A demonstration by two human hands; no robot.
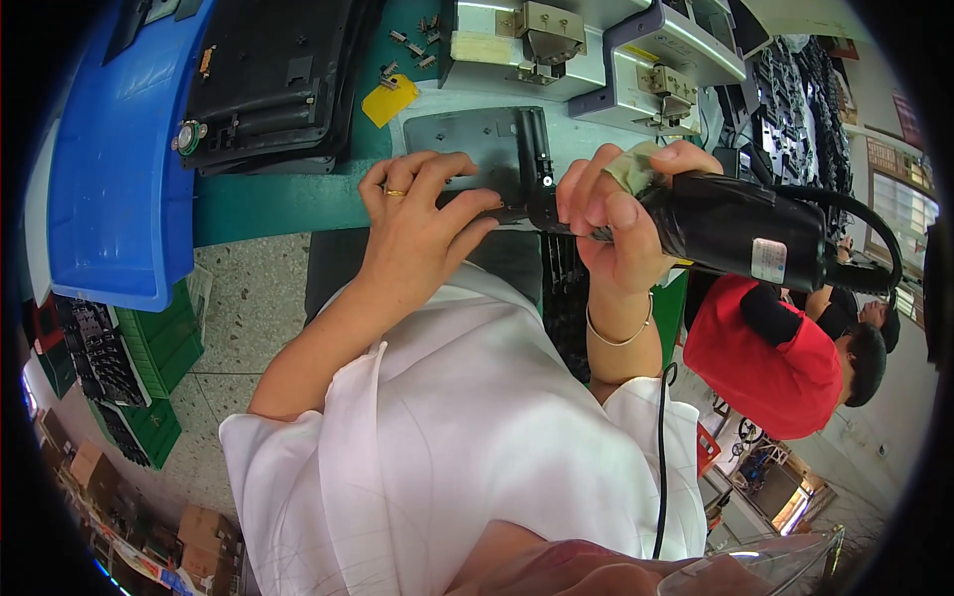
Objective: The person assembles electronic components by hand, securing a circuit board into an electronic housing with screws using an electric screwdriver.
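My right hand [626,214] is closed around a black electric screwdriver [740,228] with a cord at its rear end. A pale wrap [631,169] sits under those fingers, and the tool's front end points left. A dark plastic panel [462,139] lies before me, with a raised black strip along its right side. My left hand [422,204], wearing a ring, has bent fingers over the panel's near left part, gripping it by the edge. The index finger and thumb are close together near the tool's front end. Whether they pinch a small part, I cannot tell.
A stack of black panels [263,89] and a blue bin [119,169] are at the left. Several small metal parts [412,45] lie near a yellow tag [390,99]. Grey metal fixtures [542,50] stand behind the panel. A person in red [760,353] is at the right.
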